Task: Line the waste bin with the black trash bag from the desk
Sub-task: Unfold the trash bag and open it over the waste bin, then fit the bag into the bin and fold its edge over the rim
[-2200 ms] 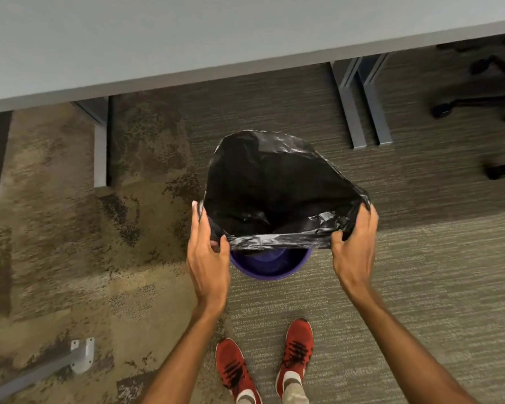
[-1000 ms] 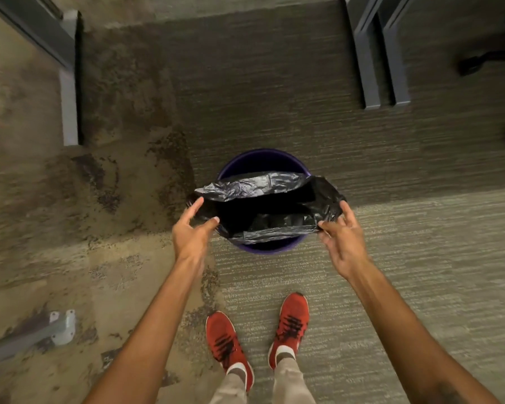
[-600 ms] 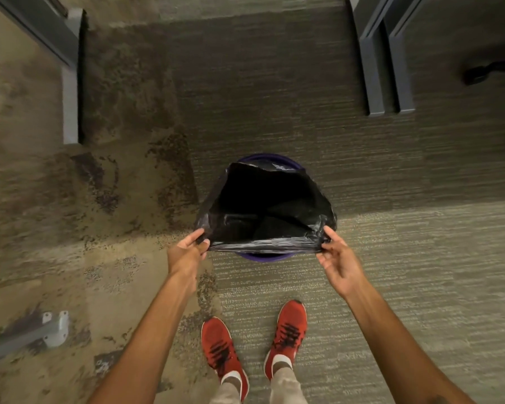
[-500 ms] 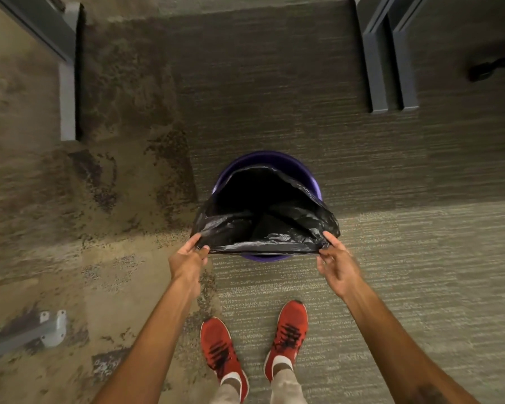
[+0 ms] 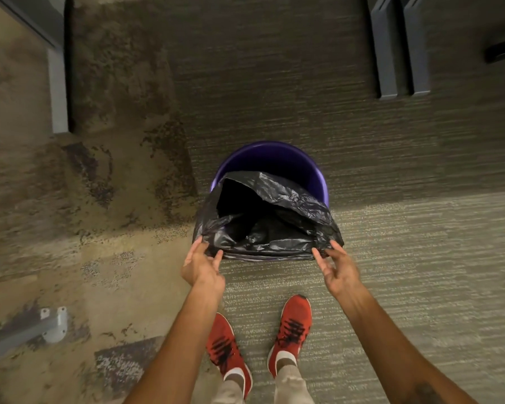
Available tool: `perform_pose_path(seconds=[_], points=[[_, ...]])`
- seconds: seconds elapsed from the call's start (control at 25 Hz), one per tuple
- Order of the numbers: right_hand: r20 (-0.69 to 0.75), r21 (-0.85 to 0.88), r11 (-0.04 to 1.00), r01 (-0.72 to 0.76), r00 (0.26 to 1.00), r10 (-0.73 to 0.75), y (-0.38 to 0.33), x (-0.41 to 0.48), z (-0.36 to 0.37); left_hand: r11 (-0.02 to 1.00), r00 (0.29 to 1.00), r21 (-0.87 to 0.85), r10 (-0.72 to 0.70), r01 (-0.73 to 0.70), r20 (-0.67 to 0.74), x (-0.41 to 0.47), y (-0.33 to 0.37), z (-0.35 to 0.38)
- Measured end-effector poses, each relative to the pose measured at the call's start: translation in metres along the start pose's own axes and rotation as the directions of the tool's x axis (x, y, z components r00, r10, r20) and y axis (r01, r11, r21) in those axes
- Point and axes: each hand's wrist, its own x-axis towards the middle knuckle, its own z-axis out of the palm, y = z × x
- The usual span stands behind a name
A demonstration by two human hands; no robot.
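A round purple waste bin (image 5: 274, 154) stands on the carpet in front of my feet. The black trash bag (image 5: 277, 225) sits inside it with its mouth open, and its near edge is folded over the bin's near rim. The far rim of the bin shows bare purple. My left hand (image 5: 201, 265) pinches the bag's edge at the near left of the rim. My right hand (image 5: 337, 268) pinches the edge at the near right. The bin's bottom is hidden by the bag.
Grey desk legs (image 5: 400, 48) stand at the upper right and another leg (image 5: 57, 83) at the upper left. A metal foot bracket (image 5: 51, 320) lies at the lower left. A black chair castor (image 5: 502, 49) shows at the right edge. My red shoes (image 5: 292, 325) stand just behind the bin.
The bag has gone from held above the bin down into it. Its near edge is now pulled lower over the near rim, and more of the far purple rim shows.
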Motion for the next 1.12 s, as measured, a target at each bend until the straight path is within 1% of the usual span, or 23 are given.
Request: perform_pose_path(seconds=[0.16,0.28,0.4,0.56,0.64,0.76,0.88,0.92,0.96,1.0,1.04,1.12], points=[[0.008,-0.03,0.999,-0.014,1.0,0.015,0.005,0.008,-0.005,0.991,0.996,0.11,0.076,-0.081,0.051,0.003,-0.009,0.0],[0.055,-0.043,0.999,0.001,0.998,0.001,0.006,0.017,-0.004,0.982,0.992,0.164,0.078,-0.094,0.102,0.008,-0.015,0.002],[0.085,-0.081,0.993,0.084,0.993,-0.077,0.005,0.022,0.003,0.974,0.986,0.184,0.11,-0.132,0.127,0.013,-0.016,0.009],[0.084,-0.196,0.959,0.203,0.978,-0.19,-0.001,0.021,0.018,0.974,0.977,0.149,0.148,-0.171,0.151,0.016,-0.01,0.026],[0.099,-0.246,0.939,0.24,0.97,-0.222,-0.004,0.023,0.023,0.965,0.973,0.174,0.169,-0.196,0.159,0.019,-0.005,0.033],[0.144,-0.32,0.91,0.265,0.963,-0.23,-0.007,0.028,0.028,0.933,0.947,0.224,0.236,-0.284,0.216,0.024,0.001,0.038],[0.221,-0.379,0.866,0.325,0.941,-0.256,-0.012,0.031,0.035,0.859,0.893,0.298,0.325,-0.417,0.311,0.031,0.009,0.044],[0.247,-0.416,0.836,0.357,0.929,-0.274,-0.013,0.031,0.038,0.824,0.87,0.328,0.348,-0.461,0.349,0.034,0.012,0.046],[0.272,-0.473,0.784,0.401,0.913,-0.303,-0.014,0.031,0.041,0.795,0.852,0.354,0.356,-0.493,0.384,0.038,0.015,0.05],[0.298,-0.544,0.704,0.456,0.89,-0.346,-0.015,0.031,0.044,0.775,0.838,0.372,0.354,-0.511,0.416,0.042,0.017,0.054],[0.321,-0.614,0.602,0.511,0.858,-0.402,-0.016,0.031,0.046,0.758,0.824,0.383,0.346,-0.528,0.449,0.045,0.02,0.058],[0.343,-0.699,0.4,0.593,0.768,-0.54,-0.018,0.03,0.053,0.708,0.781,0.403,0.344,-0.58,0.521,0.05,0.026,0.065]])
